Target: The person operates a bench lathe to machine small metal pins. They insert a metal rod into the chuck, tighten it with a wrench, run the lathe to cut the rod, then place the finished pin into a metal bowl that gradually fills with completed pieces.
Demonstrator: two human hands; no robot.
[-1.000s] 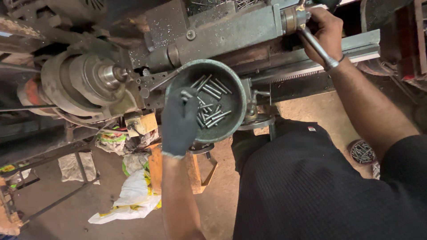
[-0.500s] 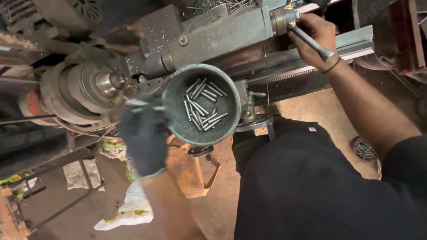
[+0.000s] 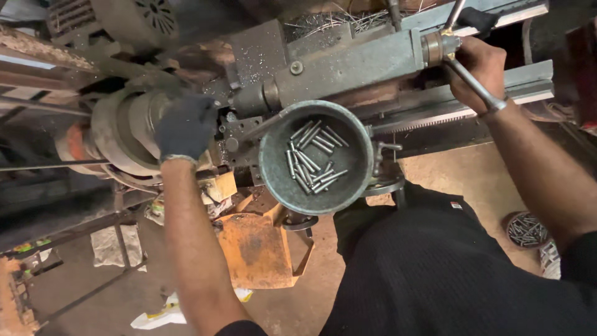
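Item: my gloved left hand [image 3: 185,127], at nine o'clock from the round metal bowl [image 3: 280,180], fingers spread over the lathe chuck [image 3: 121,140]; whether they grip it, I cannot tell. Item: my bare right hand [image 3: 482,68], at two o'clock from the bowl, fingers closed around a steel handle [image 3: 472,84] whose long axis slants from upper left to lower right. Item: short steel pins [image 3: 311,158] lie loose in the bowl, most pointing diagonally.
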